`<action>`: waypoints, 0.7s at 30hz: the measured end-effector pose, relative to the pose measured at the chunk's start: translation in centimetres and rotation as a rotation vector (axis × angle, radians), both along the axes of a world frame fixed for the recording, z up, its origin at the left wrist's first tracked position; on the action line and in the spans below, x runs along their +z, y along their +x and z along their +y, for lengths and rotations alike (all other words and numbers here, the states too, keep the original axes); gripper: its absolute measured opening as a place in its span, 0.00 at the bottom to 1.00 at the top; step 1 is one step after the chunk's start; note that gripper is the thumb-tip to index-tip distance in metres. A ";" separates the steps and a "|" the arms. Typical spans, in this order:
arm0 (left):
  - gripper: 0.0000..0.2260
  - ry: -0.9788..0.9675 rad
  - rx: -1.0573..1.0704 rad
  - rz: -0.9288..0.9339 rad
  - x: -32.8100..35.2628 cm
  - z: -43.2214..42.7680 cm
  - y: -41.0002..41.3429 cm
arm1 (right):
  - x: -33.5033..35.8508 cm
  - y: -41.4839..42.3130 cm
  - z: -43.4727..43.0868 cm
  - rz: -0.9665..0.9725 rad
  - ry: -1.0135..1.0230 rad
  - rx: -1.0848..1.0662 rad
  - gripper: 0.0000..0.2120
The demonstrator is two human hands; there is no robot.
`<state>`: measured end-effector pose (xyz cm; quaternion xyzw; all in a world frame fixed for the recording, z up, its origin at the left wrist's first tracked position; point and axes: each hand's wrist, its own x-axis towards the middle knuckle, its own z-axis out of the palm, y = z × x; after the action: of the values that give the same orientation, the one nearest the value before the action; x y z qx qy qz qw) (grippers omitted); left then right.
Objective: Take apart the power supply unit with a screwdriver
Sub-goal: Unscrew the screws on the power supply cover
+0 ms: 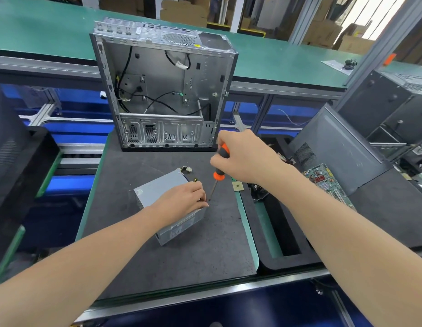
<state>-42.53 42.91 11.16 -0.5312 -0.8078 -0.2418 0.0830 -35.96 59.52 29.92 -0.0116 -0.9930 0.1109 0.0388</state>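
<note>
One power supply (155, 188), a grey metal box, is laid flat on the dark bench (181, 256), lower centre of the frame. The left hand (183, 198) is laid on top, fingers curled over the right edge and gripping it. One orange-and-black screwdriver (217, 175) is gripped in the right hand (244, 155), nearly upright, tip set at the box's right corner. One opened computer case (163, 90) is stood behind, upper centre. One circuit board (328, 181) is seen at right.

A green counter (40, 31) spans the back on grey metal rails (47, 67). Cardboard boxes (184, 10) stack beyond it. Daylight glares through a window (375, 10) at upper right.
</note>
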 end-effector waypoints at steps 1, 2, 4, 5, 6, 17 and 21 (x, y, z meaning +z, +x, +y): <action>0.11 -0.006 0.009 -0.037 0.0 0.1 0.0 | -0.1 0.0 0.0 0.000 -0.002 -0.002 0.10; 0.11 -0.014 0.022 -0.102 0.0 0.1 0.0 | -0.2 0.0 0.1 0.004 -0.008 -0.005 0.09; 0.09 -0.019 0.028 -0.282 -0.1 -0.3 -0.3 | -0.2 0.0 0.1 0.014 -0.020 -0.007 0.09; 0.06 -0.001 0.020 -0.368 0.0 -0.5 -0.5 | -0.2 0.0 0.1 0.014 -0.023 -0.007 0.09; 0.03 0.018 0.017 -0.433 0.0 -0.8 -0.6 | -0.3 -0.1 0.0 0.012 -0.025 -0.007 0.09; 0.07 0.042 0.055 -0.543 0.0 -1.2 -0.7 | -1.1 -0.3 -1.2 -0.021 -0.030 0.011 0.09; 0.07 0.043 0.061 -0.548 -0.1 -1.2 -0.7 | -1.0 -0.4 -1.2 -0.017 -0.008 0.009 0.10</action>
<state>-43.26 41.74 11.04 -0.4194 -0.8104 -0.3911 -0.1199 -36.37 58.33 28.94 -0.0081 -0.9929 0.1148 0.0300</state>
